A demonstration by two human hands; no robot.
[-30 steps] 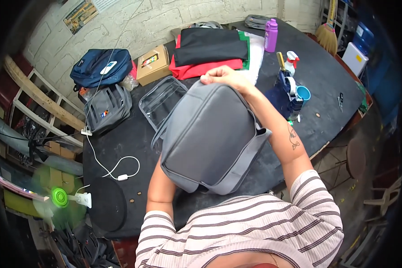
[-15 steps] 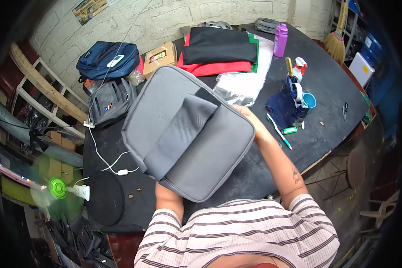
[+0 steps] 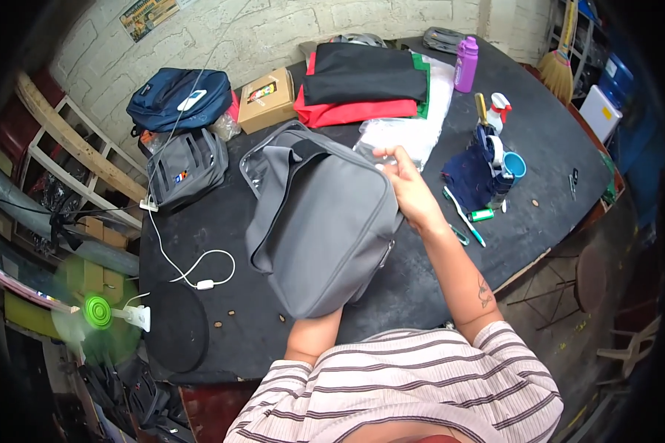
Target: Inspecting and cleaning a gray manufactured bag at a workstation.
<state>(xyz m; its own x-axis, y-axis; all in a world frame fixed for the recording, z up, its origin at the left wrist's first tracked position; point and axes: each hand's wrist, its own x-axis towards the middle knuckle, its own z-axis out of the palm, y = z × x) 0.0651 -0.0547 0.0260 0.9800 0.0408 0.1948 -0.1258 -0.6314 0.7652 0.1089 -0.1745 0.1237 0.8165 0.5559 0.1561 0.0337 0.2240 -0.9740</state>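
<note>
Grey bag [image 3: 325, 221] at table centre, held up off black table [image 3: 421, 288], front face toward camera. Right hand [image 3: 406, 188] at bag's 2 o'clock, fingers closed, pinching top edge. Left hand hidden behind bag; grip cannot tell. Handling looks underway, bag not yet set down. Bag: soft grey fabric, clear plastic panel at 11 o'clock, strap across top, zip down right side.

whitewashed block wall [image 3: 288, 33] | black table [image 3: 547, 133] | wooden frame [image 3: 74, 140]
</note>
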